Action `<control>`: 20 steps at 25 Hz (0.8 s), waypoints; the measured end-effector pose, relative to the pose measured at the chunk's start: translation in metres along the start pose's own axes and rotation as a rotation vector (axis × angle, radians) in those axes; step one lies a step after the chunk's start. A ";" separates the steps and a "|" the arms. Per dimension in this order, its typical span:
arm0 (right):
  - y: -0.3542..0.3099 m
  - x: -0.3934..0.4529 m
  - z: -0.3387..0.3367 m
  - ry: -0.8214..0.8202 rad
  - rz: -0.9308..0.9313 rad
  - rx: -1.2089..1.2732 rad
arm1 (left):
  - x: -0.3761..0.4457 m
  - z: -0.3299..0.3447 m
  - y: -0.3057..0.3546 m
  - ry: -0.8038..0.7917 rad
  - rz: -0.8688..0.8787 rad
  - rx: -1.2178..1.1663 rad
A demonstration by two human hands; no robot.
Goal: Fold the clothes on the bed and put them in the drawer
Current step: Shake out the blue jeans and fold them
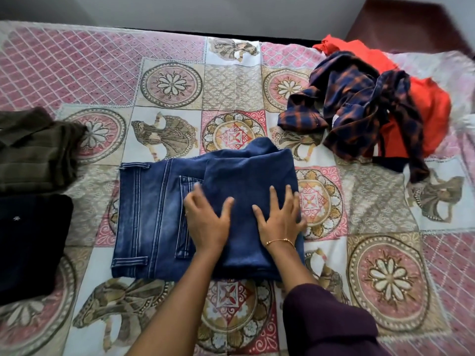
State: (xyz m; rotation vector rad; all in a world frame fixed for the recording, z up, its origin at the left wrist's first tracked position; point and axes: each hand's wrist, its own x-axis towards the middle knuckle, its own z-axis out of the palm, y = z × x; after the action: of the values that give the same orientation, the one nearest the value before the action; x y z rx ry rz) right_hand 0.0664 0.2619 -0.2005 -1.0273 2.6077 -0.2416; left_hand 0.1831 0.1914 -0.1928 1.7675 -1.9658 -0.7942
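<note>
Two hands lie flat on a pair of blue jeans in the middle of the bed. The left hand has its fingers straight and spread apart, and it presses down on the folded part of the jeans, near the back pocket. Its fingertips look a bit blurry. The right hand is flat too, fingers spread apart, and it presses on the right side of the same folded part. A thin gold bracelet goes round the right wrist. A dark purple sleeve shows low down on the right.

The jeans are folded over. The leg part lies on top of the waist part, and the waist end with its belt loops points to the left.

Over on the left side of the bed sit two folded things. One is an olive green cloth, and just below it, close to it, is a black cloth with a tiny white mark.

Up on the right side of the bed is a messy heap, well apart from the jeans. A blue and orange checked shirt lies crumpled on top of a bright orange cloth.

The bed has a cover with pink squares, flower circles and dancing figures. Past the far right corner is something dark brown.
</note>
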 end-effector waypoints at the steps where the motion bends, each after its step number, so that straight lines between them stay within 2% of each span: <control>1: 0.002 0.002 -0.004 0.054 0.076 0.054 | 0.004 -0.002 0.005 -0.033 -0.191 -0.097; 2: 0.005 0.004 -0.007 0.086 0.158 0.112 | 0.008 -0.003 0.006 -0.107 -0.306 -0.193; 4: 0.019 0.014 -0.016 0.054 0.295 0.304 | 0.010 -0.006 0.005 -0.285 -0.389 -0.572; 6: 0.035 0.027 -0.026 -0.018 0.333 0.593 | 0.007 -0.015 0.012 -0.447 -0.470 -0.821; 8: 0.047 0.035 -0.041 -0.068 0.324 0.771 | 0.009 -0.023 0.026 -0.587 -0.503 -0.901; 12: 0.068 0.039 -0.046 -0.143 0.393 0.937 | -0.001 -0.024 0.065 -0.806 -0.582 -1.008; 14: 0.072 0.039 -0.047 -0.227 0.437 1.059 | -0.007 -0.012 0.066 -0.718 -0.587 -0.979; 15: 0.073 0.040 -0.048 -0.273 0.433 1.080 | -0.007 -0.005 0.063 -0.577 -0.567 -0.898; 17: 0.072 0.042 -0.055 -0.345 0.394 1.046 | -0.009 0.008 0.055 -0.228 -0.409 -0.521; 19: 0.075 0.044 -0.053 -0.326 0.375 0.951 | -0.016 0.015 0.059 -0.015 -0.181 -0.051; 20: 0.076 0.045 -0.050 -0.299 0.376 0.900 | -0.022 0.020 0.061 0.073 -0.025 0.100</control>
State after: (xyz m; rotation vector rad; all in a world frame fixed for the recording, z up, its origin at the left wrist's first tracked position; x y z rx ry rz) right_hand -0.0302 0.2878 -0.1851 -0.2272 1.9909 -0.9598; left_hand 0.1265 0.2194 -0.1672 1.8542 -1.9704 -0.6397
